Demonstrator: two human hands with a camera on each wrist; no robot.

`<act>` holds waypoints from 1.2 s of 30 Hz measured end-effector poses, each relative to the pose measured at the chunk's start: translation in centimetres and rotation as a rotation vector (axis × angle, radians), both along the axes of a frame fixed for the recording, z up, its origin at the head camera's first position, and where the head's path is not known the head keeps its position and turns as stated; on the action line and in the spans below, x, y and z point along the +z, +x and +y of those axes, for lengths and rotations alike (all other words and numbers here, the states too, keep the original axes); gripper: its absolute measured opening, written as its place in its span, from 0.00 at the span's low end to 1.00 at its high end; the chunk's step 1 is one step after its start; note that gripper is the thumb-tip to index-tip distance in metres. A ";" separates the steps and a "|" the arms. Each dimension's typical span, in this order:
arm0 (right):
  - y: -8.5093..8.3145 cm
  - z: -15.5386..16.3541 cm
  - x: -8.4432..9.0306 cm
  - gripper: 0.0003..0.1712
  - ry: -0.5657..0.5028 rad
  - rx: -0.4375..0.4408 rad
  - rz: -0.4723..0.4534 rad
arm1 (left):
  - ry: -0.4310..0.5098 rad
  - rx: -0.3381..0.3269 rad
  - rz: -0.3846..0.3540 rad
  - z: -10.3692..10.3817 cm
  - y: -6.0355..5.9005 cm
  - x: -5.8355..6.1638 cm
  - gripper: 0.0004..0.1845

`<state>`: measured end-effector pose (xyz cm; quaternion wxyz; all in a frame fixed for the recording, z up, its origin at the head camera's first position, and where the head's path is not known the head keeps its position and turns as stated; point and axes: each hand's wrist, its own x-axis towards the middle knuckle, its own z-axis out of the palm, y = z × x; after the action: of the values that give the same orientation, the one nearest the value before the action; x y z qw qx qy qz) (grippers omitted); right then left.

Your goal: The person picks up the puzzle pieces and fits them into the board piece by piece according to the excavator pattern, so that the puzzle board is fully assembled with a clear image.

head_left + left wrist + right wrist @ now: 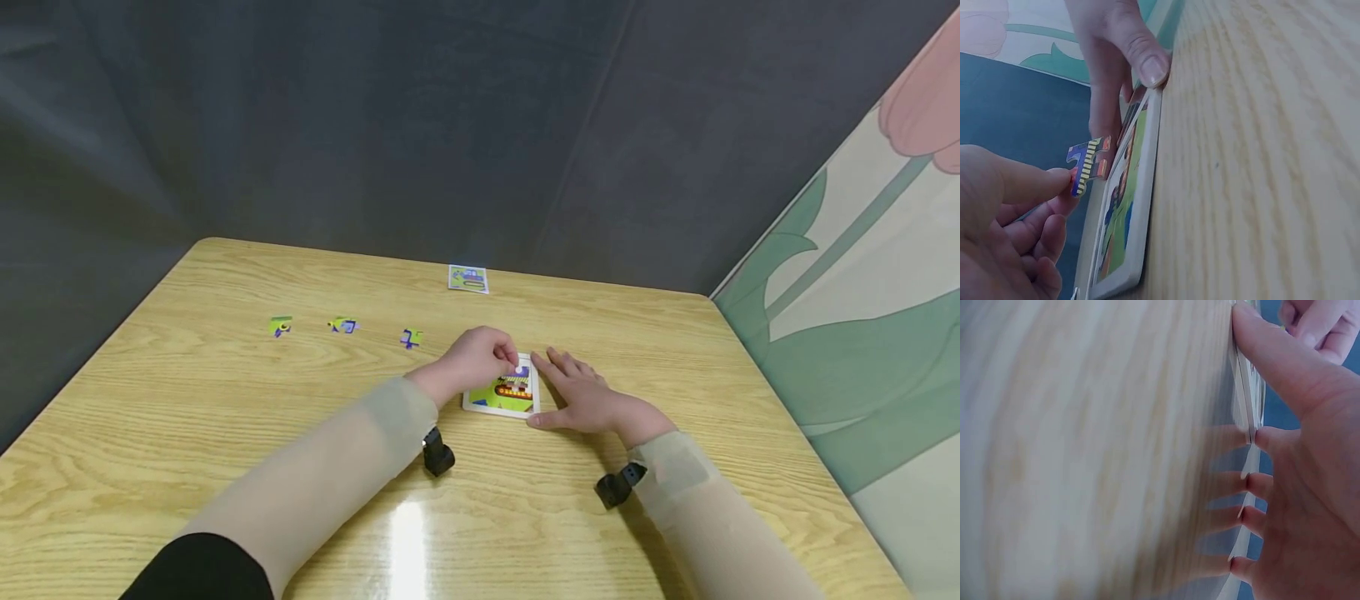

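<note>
Between thumb and fingers my left hand (480,358) pinches a puzzle piece (1089,164) with a purple area, a yellow-and-black striped band and red bits. The piece is held just above the white-framed puzzle tray (1145,212). Part of a picture lies in that tray, green with an orange-and-black vehicle track. My right hand (581,396) spreads its fingers along the tray's right side, the thumb at the near right corner and the index finger at the far right one. In the head view the left hand hides the tray's upper left part.
Three loose puzzle pieces lie left of the tray: a far-left one (281,326), a middle one (343,325) and a nearer one (410,337). A picture card (468,279) lies at the back of the wooden table (300,467). Behind it hangs a dark curtain (375,125).
</note>
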<state>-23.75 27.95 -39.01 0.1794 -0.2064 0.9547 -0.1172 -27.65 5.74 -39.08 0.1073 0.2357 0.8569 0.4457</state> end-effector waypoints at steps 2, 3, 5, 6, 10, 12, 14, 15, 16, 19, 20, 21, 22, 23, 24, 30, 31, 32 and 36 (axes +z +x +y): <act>0.0 0.0 0.0 0.60 -0.003 0.008 0.003 | -0.005 0.000 0.015 0.3 -0.1 -0.1 0.06; -0.1 0.1 -0.1 0.60 -0.001 0.013 0.006 | -0.005 -0.001 0.019 0.5 -0.2 -0.2 0.06; -0.1 0.1 -0.1 0.60 0.000 0.015 0.007 | -0.002 -0.002 0.018 0.7 -0.3 -0.4 0.05; -0.1 0.1 -0.2 0.60 -0.001 0.019 0.010 | -0.002 -0.001 0.014 0.8 -0.3 -0.5 0.05; -0.1 0.1 -0.2 0.60 0.001 0.017 0.009 | -0.002 -0.001 -0.008 0.9 -0.5 -0.8 0.05; -0.1 0.1 -0.3 0.60 0.004 0.018 0.011 | -0.005 -0.001 -0.014 1.0 -0.5 -0.9 0.05; -0.1 0.1 -0.2 0.60 0.012 0.012 0.009 | -0.008 -0.001 -0.019 1.0 -0.5 -1.0 0.05; -0.1 0.1 -0.2 0.60 0.013 0.011 0.010 | -0.011 -0.001 -0.023 1.1 -0.5 -1.0 0.05; -0.1 0.1 -0.2 0.60 0.013 0.008 0.010 | -0.012 -0.002 -0.029 1.1 -0.5 -1.0 0.05; 0.0 0.0 -0.1 0.60 0.010 0.004 0.011 | -0.014 -0.001 -0.047 1.3 -0.4 -1.0 0.04; 0.0 0.0 -0.1 0.60 0.009 0.004 0.013 | -0.014 0.001 -0.053 1.3 -0.4 -1.0 0.04; 0.0 0.0 -0.1 0.60 0.006 0.004 0.014 | -0.017 0.002 -0.053 1.4 -0.4 -1.1 0.04; 0.0 0.0 -0.1 0.59 0.006 0.004 0.014 | -0.019 0.004 -0.051 1.5 -0.4 -1.1 0.04; 0.0 0.0 -0.1 0.59 0.006 0.004 0.015 | -0.023 0.005 -0.048 1.5 -0.4 -1.1 0.04; 0.0 0.0 -0.1 0.59 0.005 0.005 0.015 | -0.028 0.006 -0.043 1.5 -0.3 -1.1 0.04; 0.1 -0.1 0.0 0.59 -0.005 0.002 0.014 | -0.069 0.010 -0.013 1.7 -0.1 -1.0 0.05; 0.1 -0.1 0.0 0.59 -0.006 0.002 0.014 | -0.072 0.010 -0.013 1.7 -0.1 -0.9 0.05; 0.2 -0.1 0.0 0.59 -0.007 0.002 0.014 | -0.076 0.012 -0.016 1.7 0.0 -0.9 0.05; 0.2 -0.1 0.0 0.60 -0.005 0.002 0.009 | -0.115 0.006 0.005 1.7 0.1 -0.7 0.02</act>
<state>-23.58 27.87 -38.98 0.1746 -0.2082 0.9551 -0.1185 -27.55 7.41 -39.79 0.1173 0.2276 0.8820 0.3955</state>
